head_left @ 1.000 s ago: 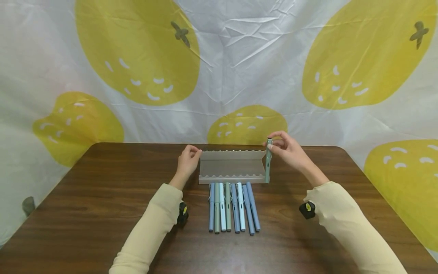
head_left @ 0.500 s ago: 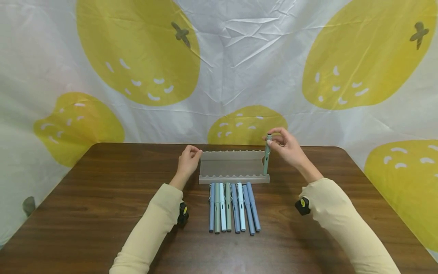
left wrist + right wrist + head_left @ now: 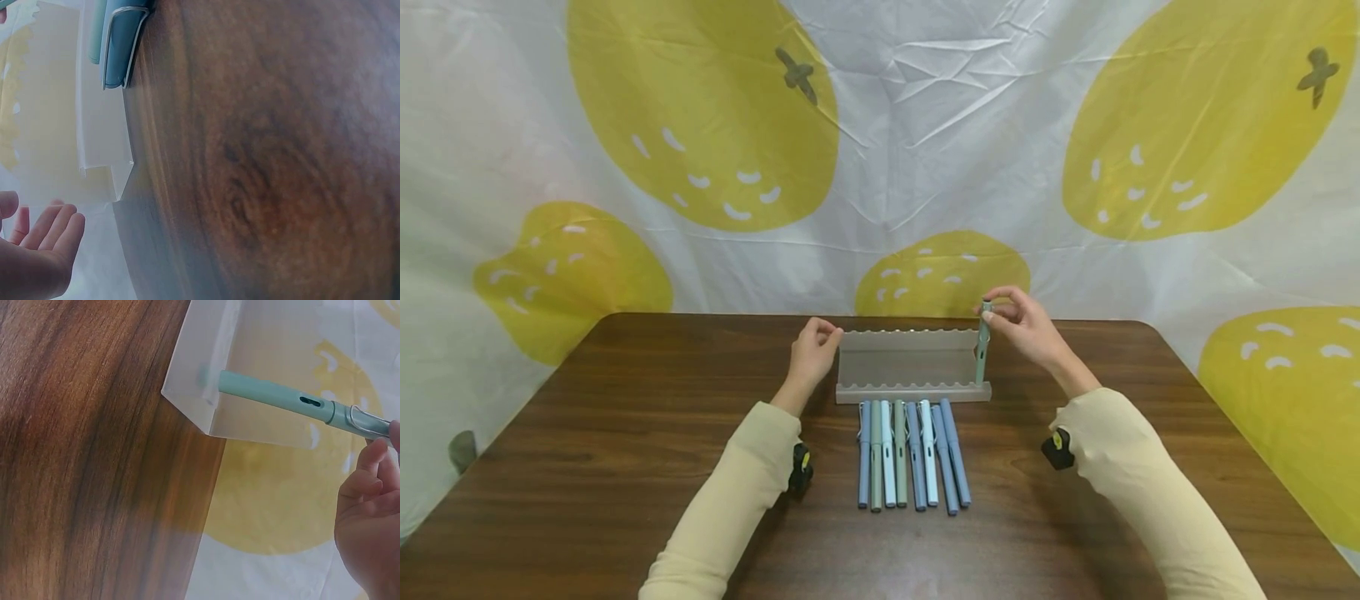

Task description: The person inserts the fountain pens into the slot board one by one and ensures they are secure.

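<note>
A translucent pen tray [image 3: 917, 392] with scalloped edges stands toward the back of the table. My left hand [image 3: 812, 354] pinches its back left corner with thumb and fingertips; in the left wrist view the fingers [image 3: 53, 234] lie right at the tray's end. A green fountain pen [image 3: 982, 354] is in my right hand [image 3: 1026, 329], which pinches it near the clip and cap top. It stands almost upright at the tray's right end. In the right wrist view the pen's lower end shows through the translucent front wall [image 3: 209, 369].
Several capped pens [image 3: 901, 454] in blue, green and pale blue lie side by side in front of the tray on the wooden table [image 3: 625, 467]. A lemon-print cloth [image 3: 940, 150] hangs behind the table's far edge.
My right hand has lifted the green pen over the tray's front wall, shifted it slightly left and lowered its end inside. The left hand, tray and lying pens stay put.
</note>
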A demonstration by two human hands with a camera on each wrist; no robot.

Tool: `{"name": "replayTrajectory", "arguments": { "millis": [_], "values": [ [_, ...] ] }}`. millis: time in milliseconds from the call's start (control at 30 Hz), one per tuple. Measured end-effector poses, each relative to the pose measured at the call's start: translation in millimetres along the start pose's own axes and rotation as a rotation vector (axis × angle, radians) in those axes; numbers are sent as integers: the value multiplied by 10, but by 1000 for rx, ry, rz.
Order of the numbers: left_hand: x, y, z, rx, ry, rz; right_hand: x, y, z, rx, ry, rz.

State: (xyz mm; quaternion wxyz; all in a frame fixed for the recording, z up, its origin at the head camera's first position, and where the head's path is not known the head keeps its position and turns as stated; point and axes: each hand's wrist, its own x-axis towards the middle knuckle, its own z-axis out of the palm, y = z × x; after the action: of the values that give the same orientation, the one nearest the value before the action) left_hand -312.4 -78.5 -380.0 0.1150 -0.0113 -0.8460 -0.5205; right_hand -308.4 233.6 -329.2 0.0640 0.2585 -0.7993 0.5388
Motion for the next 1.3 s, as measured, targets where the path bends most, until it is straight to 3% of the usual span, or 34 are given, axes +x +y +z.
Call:
{"name": "replayTrajectory", "arguments": {
  "millis": [267,667,1300],
  "values": [
    [-11,-6,-2,-5,-1,4,41,83,12,-8,-29,61],
    [-20,-1,-21,0,2,5,95,130,46,-23,12,133],
    [-13,-19,-22,2,-3,5,180,244,102,-18,66,155]
  ]
}}
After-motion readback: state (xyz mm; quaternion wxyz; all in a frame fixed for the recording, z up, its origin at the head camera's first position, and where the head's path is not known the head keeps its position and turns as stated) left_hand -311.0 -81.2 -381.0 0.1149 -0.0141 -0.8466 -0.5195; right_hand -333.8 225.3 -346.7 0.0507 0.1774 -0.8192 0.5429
